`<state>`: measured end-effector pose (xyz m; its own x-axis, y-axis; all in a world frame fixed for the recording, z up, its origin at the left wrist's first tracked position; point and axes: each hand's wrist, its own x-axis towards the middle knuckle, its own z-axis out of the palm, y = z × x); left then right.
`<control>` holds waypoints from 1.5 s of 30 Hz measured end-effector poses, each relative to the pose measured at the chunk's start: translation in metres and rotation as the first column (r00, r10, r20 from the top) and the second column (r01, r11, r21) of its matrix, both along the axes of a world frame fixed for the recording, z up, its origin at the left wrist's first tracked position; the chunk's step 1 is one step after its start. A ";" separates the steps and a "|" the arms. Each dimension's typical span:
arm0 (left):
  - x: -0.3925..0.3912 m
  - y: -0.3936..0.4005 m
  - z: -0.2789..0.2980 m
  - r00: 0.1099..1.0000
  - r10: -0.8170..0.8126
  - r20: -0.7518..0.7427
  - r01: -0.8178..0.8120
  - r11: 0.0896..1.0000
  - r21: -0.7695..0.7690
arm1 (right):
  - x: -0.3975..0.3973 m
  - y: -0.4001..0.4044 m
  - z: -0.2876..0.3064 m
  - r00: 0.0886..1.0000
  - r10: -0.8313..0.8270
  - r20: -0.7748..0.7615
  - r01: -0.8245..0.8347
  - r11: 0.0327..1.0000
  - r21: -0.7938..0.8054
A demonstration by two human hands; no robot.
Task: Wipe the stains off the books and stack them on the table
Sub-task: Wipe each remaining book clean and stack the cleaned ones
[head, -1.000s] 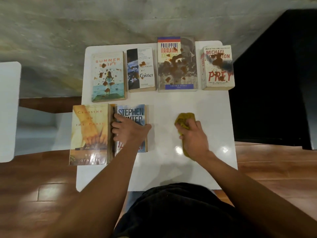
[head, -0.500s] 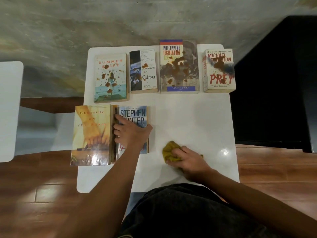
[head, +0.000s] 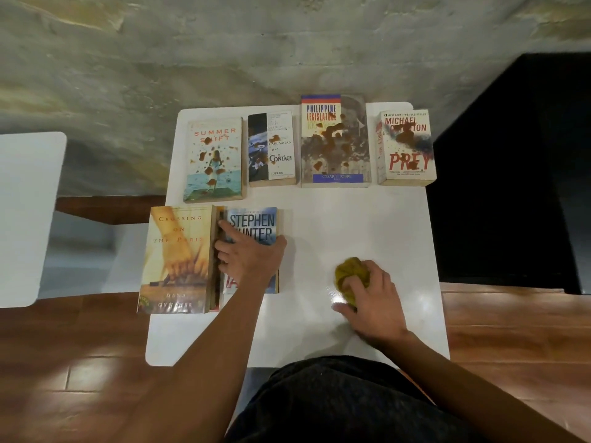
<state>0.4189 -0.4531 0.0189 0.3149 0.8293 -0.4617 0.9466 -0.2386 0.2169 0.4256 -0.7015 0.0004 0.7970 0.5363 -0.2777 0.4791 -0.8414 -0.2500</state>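
Four stained books in the far row; cloth on bare table.

White table [head: 383, 225]: stained books [head: 335, 142] lie ahead of the right hand [head: 372, 298], long axes running away from it. That hand, nearer, clutches the yellow cloth [head: 350, 273]; left hand [head: 248, 255] rests flat, fingers spread, on the blue book [head: 256, 219].

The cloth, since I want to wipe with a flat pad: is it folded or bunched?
Bunched: the cloth is a crumpled wad under the right hand.
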 end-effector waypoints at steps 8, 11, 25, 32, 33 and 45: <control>-0.008 -0.013 0.009 0.981 0.007 0.194 -0.011 1.000 0.019 | 0.017 0.019 0.015 0.947 -0.288 -0.145 0.310 0.937 0.163; -0.002 -0.019 0.018 0.958 -0.012 0.287 0.001 0.999 0.039 | 0.038 0.019 0.035 0.738 -0.417 -0.531 0.598 0.769 0.227; 0.056 -0.067 0.060 0.812 -0.213 0.543 0.208 0.976 0.070 | 0.106 -0.028 0.092 -0.010 -0.041 -0.999 1.000 0.009 -0.011; 0.082 -0.085 0.067 0.764 -0.381 0.521 0.400 0.913 0.081 | 0.130 -0.042 0.088 -0.006 0.083 -0.997 0.996 -0.086 -0.013; 0.090 -0.086 0.066 0.750 -0.408 0.521 0.430 0.899 0.085 | 0.137 -0.042 0.087 0.009 0.103 -0.995 0.996 -0.088 0.000; 0.203 -0.072 0.056 0.473 -0.866 0.162 0.863 0.493 0.111 | 0.215 -0.033 0.074 0.531 -0.433 -0.729 0.846 0.319 0.427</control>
